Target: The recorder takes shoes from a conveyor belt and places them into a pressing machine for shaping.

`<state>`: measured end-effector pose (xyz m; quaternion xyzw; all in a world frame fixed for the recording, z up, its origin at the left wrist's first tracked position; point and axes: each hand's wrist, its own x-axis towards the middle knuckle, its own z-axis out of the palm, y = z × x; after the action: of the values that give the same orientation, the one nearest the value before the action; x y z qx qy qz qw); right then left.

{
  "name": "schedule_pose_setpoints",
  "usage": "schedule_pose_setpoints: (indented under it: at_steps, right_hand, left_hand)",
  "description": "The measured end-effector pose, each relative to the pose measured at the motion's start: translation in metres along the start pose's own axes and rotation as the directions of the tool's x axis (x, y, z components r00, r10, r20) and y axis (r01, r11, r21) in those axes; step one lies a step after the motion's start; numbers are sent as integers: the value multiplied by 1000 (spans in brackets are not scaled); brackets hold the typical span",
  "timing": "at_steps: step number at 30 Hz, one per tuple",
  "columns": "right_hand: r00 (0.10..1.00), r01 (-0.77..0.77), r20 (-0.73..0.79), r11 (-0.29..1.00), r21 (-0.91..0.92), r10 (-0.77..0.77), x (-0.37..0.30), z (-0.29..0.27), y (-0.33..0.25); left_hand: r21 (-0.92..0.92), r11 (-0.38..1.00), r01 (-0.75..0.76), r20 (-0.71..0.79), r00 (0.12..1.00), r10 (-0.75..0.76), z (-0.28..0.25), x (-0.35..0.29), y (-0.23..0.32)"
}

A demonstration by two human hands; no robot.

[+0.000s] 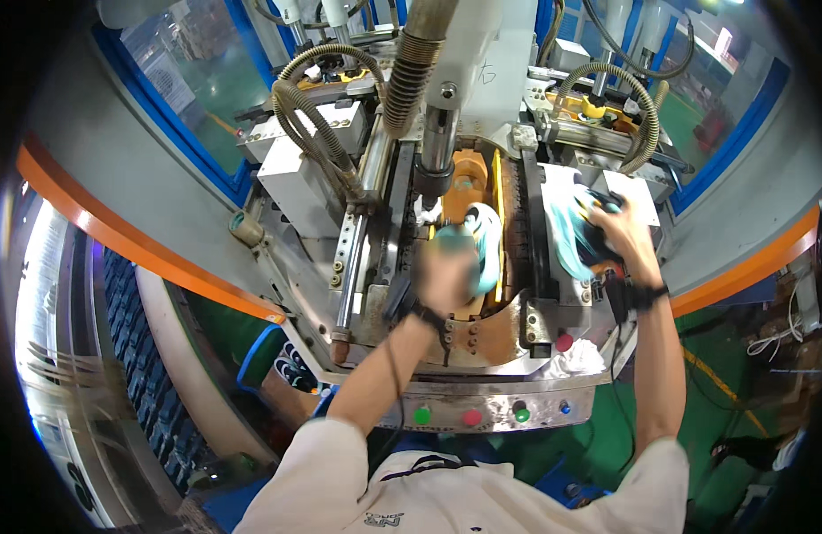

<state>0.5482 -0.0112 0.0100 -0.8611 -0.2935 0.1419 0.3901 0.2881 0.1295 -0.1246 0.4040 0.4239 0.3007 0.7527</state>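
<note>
A shoe with a pale turquoise and white sole (488, 245) lies in the orange-lined trough (469, 173) of a pressing machine. Over its left side is my left hand (446, 271), smeared by motion, so its fingers and grip cannot be made out. To the right of the trough, my right hand (626, 227) is closed around the dark upper of a second shoe (566, 227). That shoe is tilted above the white block, its turquoise sole facing left. Dark bands with cords circle both my wrists.
A metal press rod (439, 147) hangs just above the trough. Green and red buttons (472, 416) line the machine's front edge. Metal cylinders (353, 276) and ribbed hoses (317, 116) stand at the left. An orange curved rim (161, 240) borders the machine.
</note>
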Motion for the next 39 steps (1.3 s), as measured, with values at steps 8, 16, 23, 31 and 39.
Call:
schedule_pose_setpoints:
  at_steps: [8, 16, 23, 31, 39]
  right_hand:
    - [970, 100, 241, 942, -321, -21, 41, 217, -82]
    - [960, 205, -99, 897, -391, -263, 21, 317, -54]
    - [878, 468, -9, 861, -199, -479, 112, 193, -116]
    - [687, 510, -184, 286, 812, -703, 154, 109, -262]
    - [669, 627, -34, 539, 563, -742, 118, 110, -294]
  left_hand:
    - [-103, 995, 11, -64, 998, -18, -142, -263, 73]
    - [-2, 982, -188, -699, 702, 133, -226, -392, 52]
    - [-168, 933, -318, -761, 644, 82, -226, -411, 20]
    - [-197, 905, -376, -843, 536, 39, -204, -407, 11]
    - [-171, 926, -336, -891, 455, 1, -217, -432, -11]
